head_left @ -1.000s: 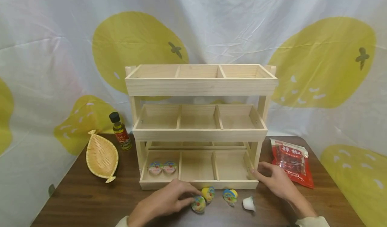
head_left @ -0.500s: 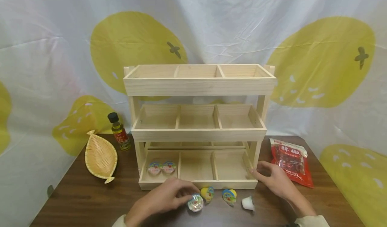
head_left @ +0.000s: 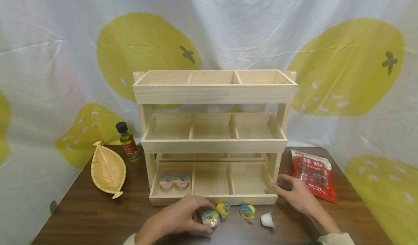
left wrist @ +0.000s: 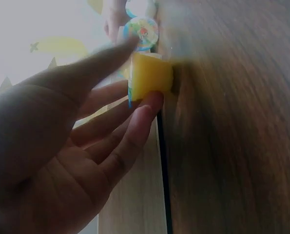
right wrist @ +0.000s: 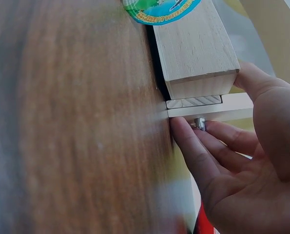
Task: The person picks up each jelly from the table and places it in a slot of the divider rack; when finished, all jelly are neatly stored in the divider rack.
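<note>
In the head view, my left hand (head_left: 181,216) is at a jelly cup (head_left: 210,219) on the table, thumb on its near side and curled fingers on its far side. The left wrist view shows the cup's yellow body (left wrist: 152,78) between thumb and fingers; whether the thumb touches it is unclear. My right hand (head_left: 295,194) grips the lower right corner of the wooden rack (head_left: 215,200). Its thumb lies on the front end and its fingers on the side, near a metal screw (right wrist: 200,124). Two pink-lidded cups (head_left: 174,181) sit in the bottom left compartment.
Right of the held cup lie a yellow jelly cup (head_left: 223,210), a blue-lidded one (head_left: 247,213) and a white cup (head_left: 267,220) tipped over. A woven basket (head_left: 108,170) and an oil bottle (head_left: 130,143) stand left. A red chili bag (head_left: 314,174) lies right.
My left thumb has moved to the near side of the jelly cup, and the cup has shifted slightly left and its lid has turned. The right hand stays on the rack.
</note>
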The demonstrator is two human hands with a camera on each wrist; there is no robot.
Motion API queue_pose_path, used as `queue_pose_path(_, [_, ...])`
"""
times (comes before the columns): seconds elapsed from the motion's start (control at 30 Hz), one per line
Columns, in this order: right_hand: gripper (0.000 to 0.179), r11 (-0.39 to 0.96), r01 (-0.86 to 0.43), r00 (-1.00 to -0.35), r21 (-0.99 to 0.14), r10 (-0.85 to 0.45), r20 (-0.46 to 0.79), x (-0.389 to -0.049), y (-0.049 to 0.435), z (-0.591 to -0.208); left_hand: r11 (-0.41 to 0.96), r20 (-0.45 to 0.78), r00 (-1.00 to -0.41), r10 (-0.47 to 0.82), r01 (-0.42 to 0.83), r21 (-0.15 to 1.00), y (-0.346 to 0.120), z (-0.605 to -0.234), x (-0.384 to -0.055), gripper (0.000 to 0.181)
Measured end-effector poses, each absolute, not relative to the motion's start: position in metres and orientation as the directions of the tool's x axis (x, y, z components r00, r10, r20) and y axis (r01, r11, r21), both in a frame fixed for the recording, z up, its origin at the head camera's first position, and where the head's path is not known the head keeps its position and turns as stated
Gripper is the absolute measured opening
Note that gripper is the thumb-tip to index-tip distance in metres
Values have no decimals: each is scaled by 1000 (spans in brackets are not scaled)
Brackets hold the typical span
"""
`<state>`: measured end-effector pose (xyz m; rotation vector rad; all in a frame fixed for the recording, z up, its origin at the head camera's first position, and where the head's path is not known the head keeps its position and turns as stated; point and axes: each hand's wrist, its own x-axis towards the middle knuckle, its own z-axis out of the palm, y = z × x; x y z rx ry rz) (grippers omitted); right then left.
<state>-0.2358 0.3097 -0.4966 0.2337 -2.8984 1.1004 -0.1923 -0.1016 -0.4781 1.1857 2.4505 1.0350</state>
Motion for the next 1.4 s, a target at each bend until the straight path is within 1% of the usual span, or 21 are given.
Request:
queue_pose_path(0.1, [38, 736, -153, -988, -660, -128, 86, -236, 310, -496, 418, 100, -626, 773, 622, 662, -100, -476, -190, 45])
queue_pose_path(0.23, [38, 733, -154, -988, -663, -131, 85, -236, 309, -495, 429, 68, -632, 772, 597, 678, -99, -475, -188, 56])
queue_pose_path(0.3, [39, 731, -151, -988, -665, -130, 81, -236, 310, -495, 438, 78, -637, 767, 608, 662, -97, -475, -187, 59])
queue_pose_path(0.5, [41, 729, -145, -989, -669, -124, 80, -236, 309, -496, 442, 129, -635, 761, 654, 614, -94, -479, -188, 45])
queue_pose_path(0.63, [41, 728, -146, -989, -670, -125, 79, -237, 309, -496, 459, 143, -632, 761, 681, 570, -93, -479, -188, 40])
queue_pose_path(0.8, [38, 725, -149, -988, -672, -132, 76, -236, 309, -496, 465, 168, -613, 772, 725, 509, -91, -474, -187, 36])
queue_pose_path(0.93, [38, 721, -148, -988, -677, -136, 72, -234, 308, -494, 461, 179, -629, 756, 707, 537, -90, -465, -188, 37])
queue_pose_path(1.03, [37, 717, -147, -988, -681, -135, 72, -233, 308, -494, 458, 187, -657, 730, 674, 579, -90, -459, -190, 37])
queue_pose_path(1.1, [37, 717, -150, -988, -681, -136, 74, -233, 308, -494, 444, 212, -662, 719, 672, 593, -90, -456, -192, 35])
queue_pose_path(1.2, [37, 717, -150, -988, -681, -137, 73, -234, 308, -495, 417, 266, -653, 709, 693, 589, -90, -454, -196, 38])
queue_pose_path(1.4, [37, 716, -154, -987, -681, -142, 74, -235, 307, -495, 321, 417, -591, 690, 767, 556, -90, -454, -208, 38])
